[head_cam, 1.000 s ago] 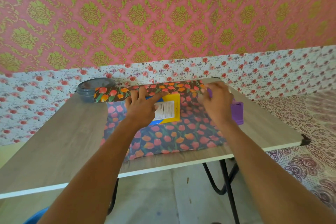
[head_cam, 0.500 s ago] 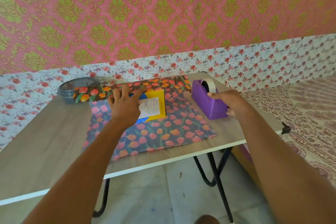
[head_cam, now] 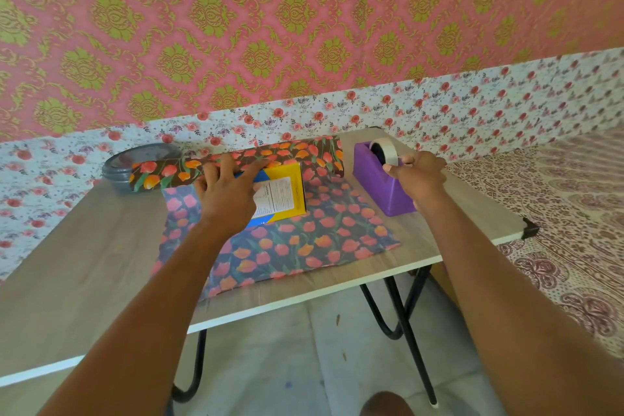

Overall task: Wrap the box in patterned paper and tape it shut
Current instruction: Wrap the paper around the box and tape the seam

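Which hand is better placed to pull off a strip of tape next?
Right. The right hand pinches the tape at the purple dispenser; the left hand holds the paper flap on the box.

Single wide-angle head view, above near edge of table (head_cam: 84, 246), facing forward-down toward patterned wall (head_cam: 304, 27), close.

A yellow and blue box (head_cam: 282, 192) is lying flat on a dark tulip-patterned paper sheet (head_cam: 304, 243) reaching almost to the table's (head_cam: 101, 246) near edge, the sheet's far flap curling over the box's far side, while a purple dispenser (head_cam: 378, 182) carrying white tape (head_cam: 388, 149) is standing just beside its right edge.
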The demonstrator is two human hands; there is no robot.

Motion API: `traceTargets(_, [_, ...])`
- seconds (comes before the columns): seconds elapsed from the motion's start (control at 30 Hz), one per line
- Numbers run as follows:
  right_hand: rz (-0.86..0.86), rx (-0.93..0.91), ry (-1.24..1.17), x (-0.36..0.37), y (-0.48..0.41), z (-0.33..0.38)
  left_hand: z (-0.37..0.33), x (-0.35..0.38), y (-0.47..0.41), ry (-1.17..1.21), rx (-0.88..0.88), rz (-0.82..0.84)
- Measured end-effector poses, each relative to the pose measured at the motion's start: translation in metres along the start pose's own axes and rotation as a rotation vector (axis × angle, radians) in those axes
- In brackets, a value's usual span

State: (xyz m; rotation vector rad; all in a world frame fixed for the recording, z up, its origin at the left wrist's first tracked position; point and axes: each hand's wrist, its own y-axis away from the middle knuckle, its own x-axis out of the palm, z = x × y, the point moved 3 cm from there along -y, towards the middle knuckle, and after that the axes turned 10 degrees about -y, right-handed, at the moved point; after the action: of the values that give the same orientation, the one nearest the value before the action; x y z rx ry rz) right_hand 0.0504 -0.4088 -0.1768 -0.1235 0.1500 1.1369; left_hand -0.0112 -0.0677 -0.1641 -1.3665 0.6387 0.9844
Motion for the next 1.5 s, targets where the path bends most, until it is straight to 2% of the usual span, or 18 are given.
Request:
traceTargets(0.2, [-0.046,0.035,-0.095,-0.004,0.011,0.008,0.0,-0.001,0.0,0.006,0.005,0.022])
traceTargets(0.33, [-0.051,0.052,-0.273,-0.006,-0.028,-0.012,0.001,-0.001,0.0,0.018,0.007,0.012])
traceTargets(0.43, [-0.037,0.075,-0.392,-0.009,0.003,0.01,0.001,0.0,0.0,0.023,0.006,0.008])
traceTargets(0.73, [-0.115,0.115,-0.644,0.0,0.016,0.004,0.002,0.001,0.0,0.032,0.013,0.004])
traceTargets(1.07, [-0.195,0.069,-0.779,-0.002,0.023,-0.008,0.001,0.002,-0.001,0.016,0.018,0.007])
traceTargets(1.5, [-0.215,0.252,-0.817,-0.021,0.014,-0.007,0.002,0.002,-0.001,0.033,0.021,0.007])
